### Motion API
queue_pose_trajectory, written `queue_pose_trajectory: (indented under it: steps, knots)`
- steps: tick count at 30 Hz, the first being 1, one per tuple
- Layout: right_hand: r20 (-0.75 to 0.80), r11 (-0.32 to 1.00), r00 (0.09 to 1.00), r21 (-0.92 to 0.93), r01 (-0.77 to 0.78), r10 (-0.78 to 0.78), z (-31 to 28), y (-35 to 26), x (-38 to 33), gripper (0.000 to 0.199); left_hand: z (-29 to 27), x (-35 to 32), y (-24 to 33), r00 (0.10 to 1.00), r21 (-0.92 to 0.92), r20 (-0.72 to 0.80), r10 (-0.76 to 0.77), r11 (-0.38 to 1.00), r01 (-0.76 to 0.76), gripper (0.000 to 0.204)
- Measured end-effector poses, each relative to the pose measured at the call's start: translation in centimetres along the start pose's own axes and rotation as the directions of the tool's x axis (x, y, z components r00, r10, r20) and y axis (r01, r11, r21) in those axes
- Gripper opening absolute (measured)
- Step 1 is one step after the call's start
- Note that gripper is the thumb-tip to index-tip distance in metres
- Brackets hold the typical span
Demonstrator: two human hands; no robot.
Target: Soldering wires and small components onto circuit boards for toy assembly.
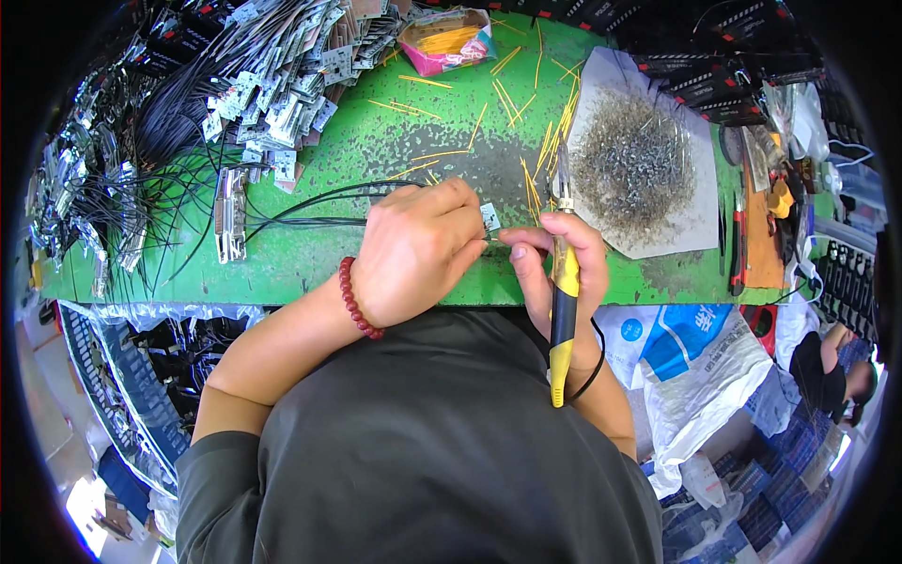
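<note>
My left hand (413, 240), with a red bead bracelet (353, 299) at the wrist, is closed around thin black wires (315, 222) over the near part of the green table. Just past its fingertips a small pale circuit board (489, 216) pokes out. My right hand (584, 258) is closed on a yellow and black soldering iron (563, 320), its metal tip pointing away from me. The right fingertips are close to the left ones, by the board. What lies between the fingertips is too small to make out.
Circuit boards with black wires (282, 103) are heaped at the far left of the green table (376, 136). Thin yellow sticks (404, 108) lie scattered near a pink box (442, 61). Small dark bits cover a white sheet (700, 202) at right, beside hand tools (738, 244). A person (819, 371) is at far right.
</note>
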State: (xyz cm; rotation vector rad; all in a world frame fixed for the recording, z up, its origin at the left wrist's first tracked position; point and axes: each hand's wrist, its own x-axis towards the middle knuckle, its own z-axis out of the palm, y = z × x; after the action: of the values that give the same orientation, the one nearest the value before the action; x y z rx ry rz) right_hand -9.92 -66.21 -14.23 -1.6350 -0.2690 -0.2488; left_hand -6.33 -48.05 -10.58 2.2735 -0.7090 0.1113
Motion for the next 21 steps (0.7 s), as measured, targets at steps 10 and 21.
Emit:
queue_pose_trajectory:
  steps: [10,21]
  knots:
    - [-0.069,1.000,0.997,-0.014,-0.020,0.019,-0.08,0.16,0.35,0.034,0.14,-0.23,-0.06,1.000,0.003,-0.007,-0.007,1.000,0.007,0.016]
    - [0.125,0.965,0.984,-0.214,0.153,-0.129,-0.49,0.57,0.41,0.037,0.54,-0.26,0.16,0.997,0.029,-0.018,0.077,0.997,-0.076,0.015]
